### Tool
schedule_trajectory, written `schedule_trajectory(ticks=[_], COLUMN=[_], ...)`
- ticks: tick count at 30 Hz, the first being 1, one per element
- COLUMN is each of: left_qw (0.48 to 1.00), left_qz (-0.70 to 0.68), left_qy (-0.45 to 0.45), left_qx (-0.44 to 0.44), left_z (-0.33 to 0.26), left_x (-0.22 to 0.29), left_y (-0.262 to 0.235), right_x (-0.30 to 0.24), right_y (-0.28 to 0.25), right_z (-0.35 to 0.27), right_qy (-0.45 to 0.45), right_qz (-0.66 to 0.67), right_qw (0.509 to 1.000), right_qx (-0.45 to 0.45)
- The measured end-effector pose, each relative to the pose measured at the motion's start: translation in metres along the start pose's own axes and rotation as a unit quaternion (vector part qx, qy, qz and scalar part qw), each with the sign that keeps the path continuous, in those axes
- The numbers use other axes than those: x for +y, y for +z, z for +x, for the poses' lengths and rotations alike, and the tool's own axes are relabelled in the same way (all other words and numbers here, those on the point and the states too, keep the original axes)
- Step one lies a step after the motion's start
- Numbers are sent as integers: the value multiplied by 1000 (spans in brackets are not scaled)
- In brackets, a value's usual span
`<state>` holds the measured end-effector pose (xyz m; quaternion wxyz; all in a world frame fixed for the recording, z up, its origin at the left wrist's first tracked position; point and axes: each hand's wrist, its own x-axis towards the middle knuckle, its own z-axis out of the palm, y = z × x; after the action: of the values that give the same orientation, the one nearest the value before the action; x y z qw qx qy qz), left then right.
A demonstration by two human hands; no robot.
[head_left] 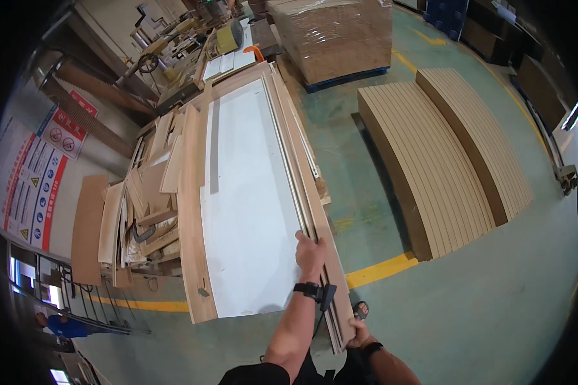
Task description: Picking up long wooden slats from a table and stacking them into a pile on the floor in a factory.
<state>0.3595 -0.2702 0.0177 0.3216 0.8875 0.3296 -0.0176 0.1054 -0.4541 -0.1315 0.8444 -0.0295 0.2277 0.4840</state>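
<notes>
A long, narrow wooden board runs lengthwise along the right edge of a white panel, with thin strips beside it. My left hand is closed over these edges partway along, its fingers curled round the board. At the near end, which sticks out past the white panel, my right hand grips the same board by its corner. A dark band with a small box sits on my left wrist, and another dark band on the right. The undersides of the board and some fingertips are hidden.
Wood offcuts are heaped left of the panel, beside a wall sign. Grooved brown boards stand stacked on the green floor at right. A wrapped pallet load and machinery stand behind. Another person is at far left.
</notes>
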Motion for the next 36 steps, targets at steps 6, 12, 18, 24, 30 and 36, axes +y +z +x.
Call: schedule_trajectory(ticks=[6,12,18,24,30,36], left_qw=[983,985,991,952,931,945], left_qz=[-167,-166,-130,-292,-348,-312], left_qy=[-54,14,27,56,68,71], left_qx=[-59,-53,-33,-68,-87,-66], left_z=[21,33,36,45,51,58], left_x=[7,-16,-21,-50,-58,-39], left_y=[-11,-2,-2,-9,0,1], right_x=[-22,-31,-38,-31,-47,-59], right_y=[11,59,183,209,194,204], right_z=[9,-6,13,48,45,34], right_qy=[1,-107,-318,-309,-296,-254], right_qz=[-5,-121,-747,-781,-791,-802], right_qw=[999,980,472,386,422,450], right_qx=[47,116,344,380,330,299])
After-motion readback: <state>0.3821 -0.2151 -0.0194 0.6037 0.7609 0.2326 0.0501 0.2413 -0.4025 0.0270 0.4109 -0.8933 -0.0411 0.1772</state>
